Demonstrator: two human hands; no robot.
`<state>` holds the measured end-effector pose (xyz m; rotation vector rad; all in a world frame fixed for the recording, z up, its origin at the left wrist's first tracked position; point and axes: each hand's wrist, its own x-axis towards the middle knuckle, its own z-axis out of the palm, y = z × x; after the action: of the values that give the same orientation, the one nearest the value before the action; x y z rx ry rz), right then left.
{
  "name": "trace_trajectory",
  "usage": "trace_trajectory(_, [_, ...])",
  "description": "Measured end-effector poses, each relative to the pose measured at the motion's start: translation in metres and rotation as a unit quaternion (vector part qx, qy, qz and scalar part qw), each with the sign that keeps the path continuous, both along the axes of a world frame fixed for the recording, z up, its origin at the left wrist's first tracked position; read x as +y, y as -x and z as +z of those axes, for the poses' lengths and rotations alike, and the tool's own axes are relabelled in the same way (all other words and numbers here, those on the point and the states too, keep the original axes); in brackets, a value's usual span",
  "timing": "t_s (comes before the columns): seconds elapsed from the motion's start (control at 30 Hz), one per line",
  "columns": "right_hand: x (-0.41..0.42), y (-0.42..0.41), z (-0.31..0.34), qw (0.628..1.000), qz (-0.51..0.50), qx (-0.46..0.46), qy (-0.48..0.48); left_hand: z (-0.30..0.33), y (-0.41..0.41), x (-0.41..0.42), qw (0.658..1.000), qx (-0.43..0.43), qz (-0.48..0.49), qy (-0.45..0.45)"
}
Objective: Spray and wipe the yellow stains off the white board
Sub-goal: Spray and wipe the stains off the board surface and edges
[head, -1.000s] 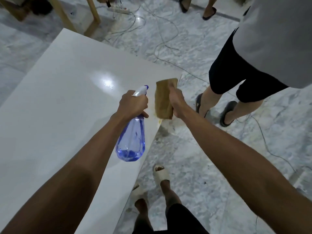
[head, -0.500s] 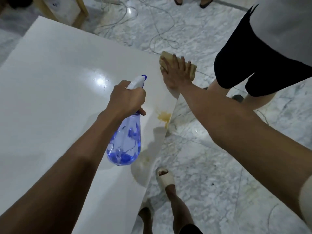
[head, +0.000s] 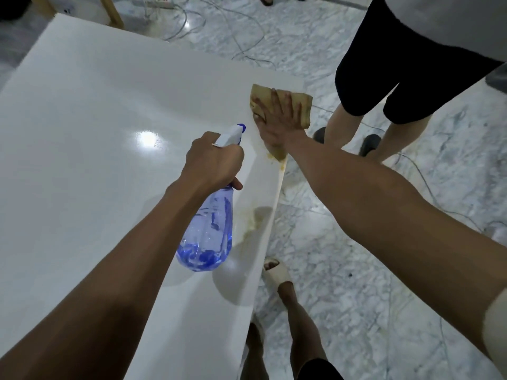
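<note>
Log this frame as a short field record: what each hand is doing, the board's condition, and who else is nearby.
left hand: grips the spray bottle by its neck, above the board
right hand: pressed flat on the cloth, fingers straight
cloth position: at the board's right edge
board: white, glossy; yellow stains visible along the right edge
bystander: standing beside the board, black shorts
floor: marble, cables lying on it

Grey-veined marble floor, loose cables, wooden furniture leg
</note>
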<state>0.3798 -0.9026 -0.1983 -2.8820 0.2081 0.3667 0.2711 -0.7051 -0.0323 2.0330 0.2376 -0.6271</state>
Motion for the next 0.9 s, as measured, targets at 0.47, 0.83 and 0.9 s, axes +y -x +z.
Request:
trace_trajectory(0.47, [0.089,0.147,0.002,1.0,-0.022,0.004,0.002,-0.01,0.113,0.065,0.999,-0.007,-0.025,-0.025])
trace_trajectory(0.83, [0.161,0.284,-0.008,0.999,0.006,-0.029,0.017,-0.012,0.236,0.115,0.998,-0.018,-0.009,-0.055])
trace_trajectory(0.9, [0.176,0.315,-0.008,1.0,0.008,-0.021,0.01,-0.009,0.27,0.126,0.998,-0.016,-0.012,-0.054])
